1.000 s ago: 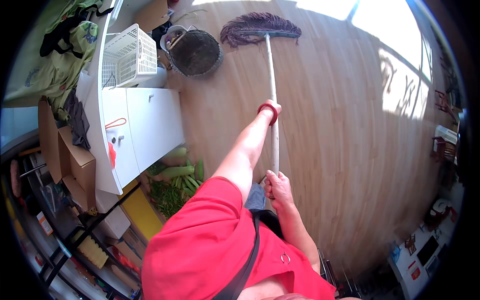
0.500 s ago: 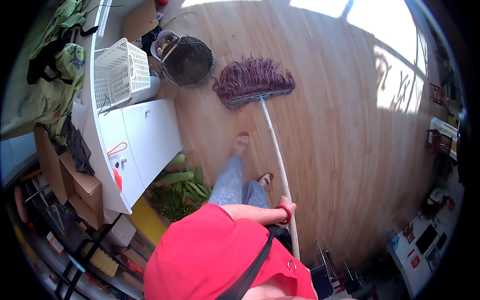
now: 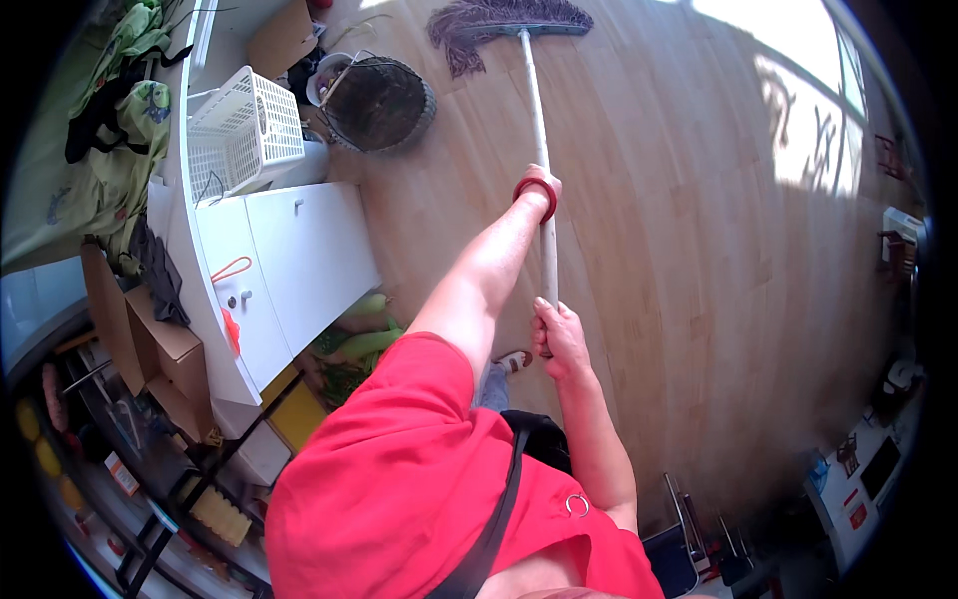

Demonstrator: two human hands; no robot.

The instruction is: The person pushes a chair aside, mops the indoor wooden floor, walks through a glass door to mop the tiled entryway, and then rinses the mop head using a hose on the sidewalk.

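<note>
Far ahead on the wooden floor [image 3: 659,299] I see the mop head [image 3: 509,22], dark purple and stringy, lying flat near the top edge of the view. From it the white handle [image 3: 539,150] runs back toward me, almost straight. My left hand [image 3: 539,192] is stretched out far and is closed around the handle at about its middle; a red ring [image 3: 534,190] sits at this hand, but I cannot tell if it is on the wrist or on the handle. My right hand [image 3: 559,334] is nearer to my body and is closed around the near end of the same handle. The two hands are well apart along the handle.

To the left of the mop head stands a dark round basket [image 3: 379,105] on the floor. Further left is a white cabinet [image 3: 299,270] with a white plastic crate [image 3: 244,130] on top. Green vegetables [image 3: 364,344] lie on the floor just beside the cabinet, near my red shirt [image 3: 399,479].
</note>
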